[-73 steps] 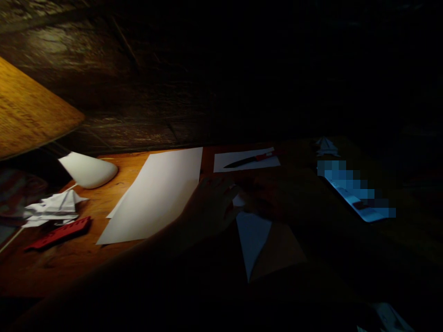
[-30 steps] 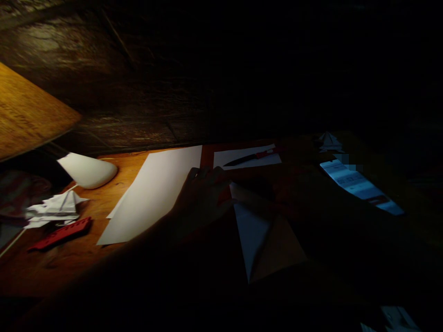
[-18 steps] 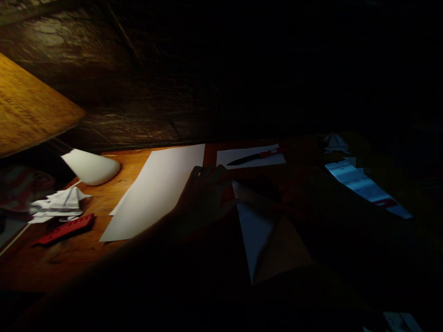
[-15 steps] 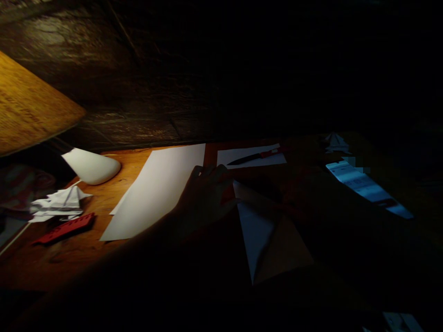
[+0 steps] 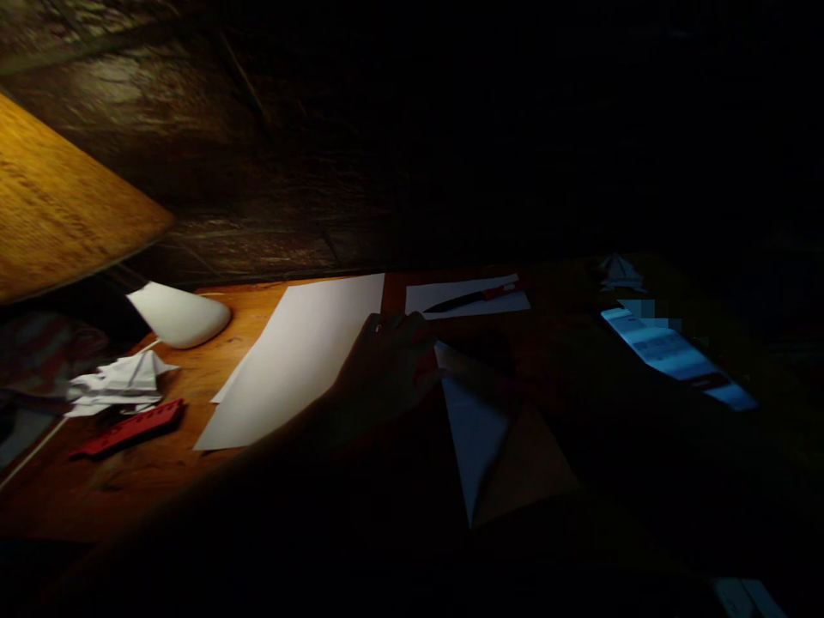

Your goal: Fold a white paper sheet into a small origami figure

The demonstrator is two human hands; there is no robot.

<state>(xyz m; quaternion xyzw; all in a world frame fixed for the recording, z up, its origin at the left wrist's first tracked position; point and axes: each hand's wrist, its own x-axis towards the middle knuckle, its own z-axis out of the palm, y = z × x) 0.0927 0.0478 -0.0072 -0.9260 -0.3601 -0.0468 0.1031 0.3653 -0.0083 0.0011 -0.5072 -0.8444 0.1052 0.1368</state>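
Note:
In the dim middle of the table, my left hand [image 5: 390, 365] has its fingers bent and its thumb at the upper left corner of a folded sheet of paper [image 5: 473, 438], pinching it there. Folds give this paper a pointed lower end and a slanting edge. Deep shadow covers my right hand [image 5: 544, 369], which lies at the paper's upper right; its fingers cannot be made out. Just beyond the hands, a knife [image 5: 480, 299] with a dark blade and red handle rests across a small white sheet [image 5: 418, 296].
Larger white sheets [image 5: 289, 360] lie left of my hands. Farther left are a lamp with a white base [image 5: 180, 313] and yellow shade [image 5: 70, 206], a folded paper piece [image 5: 122, 386] and a red notched object [image 5: 132, 427]. A lit phone [image 5: 675, 356] and another folded paper [image 5: 621, 273] lie right.
The view has shifted slightly, so the lamp and left-hand things sit a little farther right. Both hands stay at the folded paper, with hardly any visible movement.

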